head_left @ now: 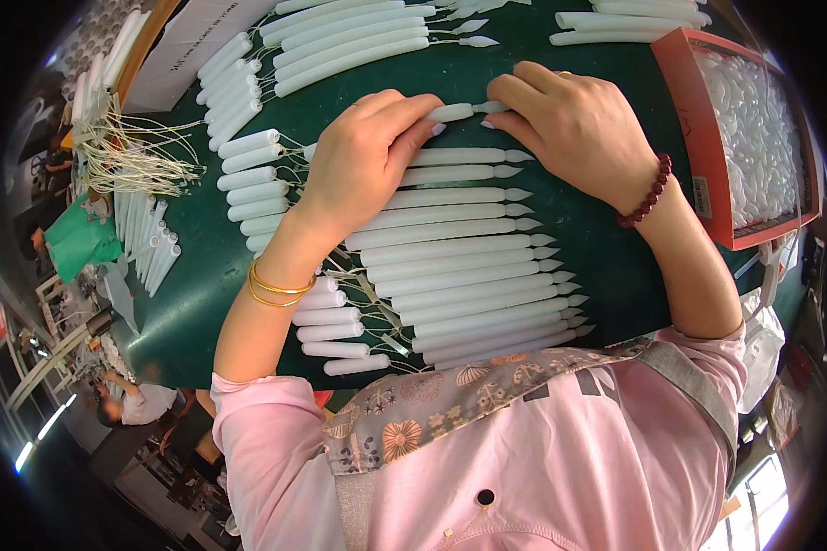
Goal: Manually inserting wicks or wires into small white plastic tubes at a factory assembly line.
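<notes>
My left hand (363, 151) is closed round a white taper-shaped electric candle (452, 113), with its end showing past my fingertips. At that end, the thumb and fingers of my right hand (574, 129) pinch a small translucent flame-shaped tip (489, 107), which meets the candle; whether it is seated cannot be told. Below my hands lies a row of white candles (469, 250), their flame tips pointing right. Thin wires join them on the left to short white tubes (329, 316). My left hand hides part of the upper candles.
A red box (699, 151) full of loose flame tips (749, 138) stands at the right. More candles (354, 55) lie at the far side, some without tips. Left are wire bundles (138, 151), short tubes (161, 253) and green cloth (81, 241). Another person (142, 402) sits beyond at lower left.
</notes>
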Motion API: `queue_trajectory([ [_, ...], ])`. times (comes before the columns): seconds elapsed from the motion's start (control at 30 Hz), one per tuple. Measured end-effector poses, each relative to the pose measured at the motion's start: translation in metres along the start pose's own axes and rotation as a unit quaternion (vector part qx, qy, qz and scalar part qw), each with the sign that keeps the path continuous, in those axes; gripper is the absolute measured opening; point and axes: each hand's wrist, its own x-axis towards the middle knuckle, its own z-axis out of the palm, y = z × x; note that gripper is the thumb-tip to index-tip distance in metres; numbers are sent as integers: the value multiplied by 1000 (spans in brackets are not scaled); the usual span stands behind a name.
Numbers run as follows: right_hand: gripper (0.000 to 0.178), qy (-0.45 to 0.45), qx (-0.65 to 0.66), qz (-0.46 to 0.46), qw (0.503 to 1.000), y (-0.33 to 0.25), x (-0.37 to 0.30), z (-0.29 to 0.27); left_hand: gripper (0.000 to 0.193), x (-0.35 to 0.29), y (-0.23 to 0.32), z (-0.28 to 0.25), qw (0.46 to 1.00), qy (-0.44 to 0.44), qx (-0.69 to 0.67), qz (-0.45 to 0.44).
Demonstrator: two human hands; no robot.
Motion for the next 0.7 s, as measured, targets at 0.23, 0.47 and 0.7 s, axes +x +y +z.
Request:
queue_trajectory([
  [0.23, 20, -17, 91, -22, 995, 3, 3, 3, 21, -4, -3, -2, 1000, -21, -11, 5],
  [0.47, 22, -89, 164, -37, 982, 17, 2, 2, 17, -6, -1, -3, 999, -30, -38, -18],
  [0.7, 24, -68, 125, -77, 987, 8, 0, 5, 15, -6, -1, 2, 999, -15, -23, 21],
])
